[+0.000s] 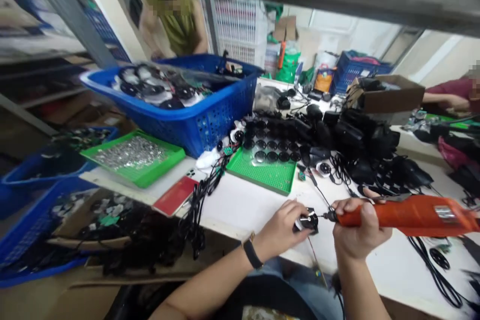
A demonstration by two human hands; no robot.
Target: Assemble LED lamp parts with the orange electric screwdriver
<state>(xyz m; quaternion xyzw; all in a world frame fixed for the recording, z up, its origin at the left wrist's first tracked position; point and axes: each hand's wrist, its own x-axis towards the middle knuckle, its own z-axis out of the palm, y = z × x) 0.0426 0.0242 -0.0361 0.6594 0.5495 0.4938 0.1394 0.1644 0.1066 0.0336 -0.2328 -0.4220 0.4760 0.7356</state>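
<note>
My right hand (362, 227) is wrapped round an orange electric screwdriver (416, 214), which lies level with its bit pointing left. My left hand (287, 225) grips a small black-and-white round part with wires (310, 221) at the table's front edge. The bit's tip meets the part or stops just short of it; I cannot tell which. A thin wire hangs from the part over the edge. Beyond my hands lies a green tray (262, 176), with several round black discs (272, 150) in clear plastic at its back.
A big blue basket (210, 127) of round parts stands at the back left. Before it are a green tray of small metal pieces (131, 155) and a red booklet (176, 196). Black housings (348, 130) and cables pile up at right. Two co-workers sit beyond.
</note>
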